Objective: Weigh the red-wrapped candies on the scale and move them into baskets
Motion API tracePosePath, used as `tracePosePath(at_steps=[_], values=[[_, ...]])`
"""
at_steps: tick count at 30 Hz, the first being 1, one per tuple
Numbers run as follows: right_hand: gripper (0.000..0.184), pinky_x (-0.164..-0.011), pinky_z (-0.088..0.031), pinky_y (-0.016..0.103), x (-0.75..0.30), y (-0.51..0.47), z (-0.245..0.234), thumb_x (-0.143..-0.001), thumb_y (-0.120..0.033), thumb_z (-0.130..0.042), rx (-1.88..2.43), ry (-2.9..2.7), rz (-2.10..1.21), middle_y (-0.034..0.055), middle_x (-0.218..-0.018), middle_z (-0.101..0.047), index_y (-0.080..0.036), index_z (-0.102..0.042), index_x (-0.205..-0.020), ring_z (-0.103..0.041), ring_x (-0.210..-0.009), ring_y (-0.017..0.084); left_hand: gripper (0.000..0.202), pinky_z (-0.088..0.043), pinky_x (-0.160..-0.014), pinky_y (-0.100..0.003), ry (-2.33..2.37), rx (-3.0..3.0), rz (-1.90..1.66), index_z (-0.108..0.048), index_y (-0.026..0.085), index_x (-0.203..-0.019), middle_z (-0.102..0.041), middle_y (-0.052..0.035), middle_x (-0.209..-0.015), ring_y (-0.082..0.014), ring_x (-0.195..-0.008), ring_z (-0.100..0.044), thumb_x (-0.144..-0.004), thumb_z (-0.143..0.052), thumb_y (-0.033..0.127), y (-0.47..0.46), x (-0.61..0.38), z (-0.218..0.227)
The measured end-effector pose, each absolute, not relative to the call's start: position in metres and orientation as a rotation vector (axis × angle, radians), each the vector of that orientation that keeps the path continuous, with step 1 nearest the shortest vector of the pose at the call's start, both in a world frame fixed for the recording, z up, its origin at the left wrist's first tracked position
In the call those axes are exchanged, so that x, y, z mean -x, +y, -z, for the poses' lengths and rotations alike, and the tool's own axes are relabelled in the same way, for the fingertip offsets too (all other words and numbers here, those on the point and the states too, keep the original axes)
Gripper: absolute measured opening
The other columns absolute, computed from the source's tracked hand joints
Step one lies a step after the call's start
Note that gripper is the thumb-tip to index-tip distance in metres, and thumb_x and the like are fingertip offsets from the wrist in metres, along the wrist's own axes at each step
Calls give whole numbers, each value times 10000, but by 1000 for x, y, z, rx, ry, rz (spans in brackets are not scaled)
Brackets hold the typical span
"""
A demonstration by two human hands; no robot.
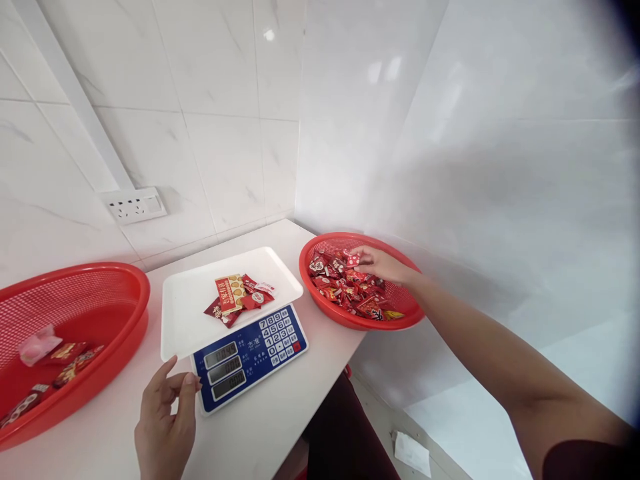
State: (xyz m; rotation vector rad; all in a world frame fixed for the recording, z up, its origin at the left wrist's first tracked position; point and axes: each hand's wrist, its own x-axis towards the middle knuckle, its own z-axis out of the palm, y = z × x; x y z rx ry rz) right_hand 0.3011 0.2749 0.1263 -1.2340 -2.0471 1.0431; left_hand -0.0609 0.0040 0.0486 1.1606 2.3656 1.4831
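Observation:
My right hand (pixel 383 264) reaches into the red mesh basket (pixel 313 303) on the right, its fingers pinching a small red candy packet with white dots (pixel 352 259). Below it lie many red wrapped candies (pixel 350 287). My left hand (pixel 167 413) is at the front left corner of the digital scale (pixel 250 357), fingers loosely bent and apart, holding nothing visible. On the scale's white tray (pixel 193 287) several red packets (pixel 255 299) sit in a small pile, with a red-and-cream packet (pixel 231 294) on top.
Another red basket (pixel 120 333) stands at the left, holding a pink packet (pixel 39 345) and several red ones. The white table (pixel 295 393) meets tiled walls at the back and right. A wall socket (pixel 133 205) is above its rear left edge. Some white paper (pixel 411 453) lies on the floor.

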Motion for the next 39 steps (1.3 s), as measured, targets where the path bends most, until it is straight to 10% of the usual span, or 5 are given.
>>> tracePosePath(at_steps=[17, 30, 39], values=[[274, -787, -449, 351, -259, 207, -137, -781, -422, -570, 1366, -2174, -557, 29, -995, -625, -257, -511, -992, -591, -899, 223, 477, -462, -482, -196, 2175, -1190, -1679, -478, 203, -1172, -622, -7, -724, -158, -681, -622, -775, -536, 462, 2, 48, -47], [152, -734, -435, 277, -150, 77, -57, -909, -251, -411, 440, -2568, -1208, 38, -924, -635, -207, -556, -917, -554, -827, 157, 372, -465, -746, -263, 1410, -1673, -1003, -558, 218, -1116, -647, -47, -953, -172, -824, -581, -815, -549, 437, -2, 26, -48], [64, -691, -430, 270, -155, 73, -47, -872, -240, -454, 609, -2535, -1352, 23, -877, -613, -215, -504, -902, -555, -778, 155, 312, -387, -608, -222, 1449, -1612, -881, -585, 177, -847, -589, -9, -757, -130, -671, -501, -858, -460, 462, 0, 24, -51]])
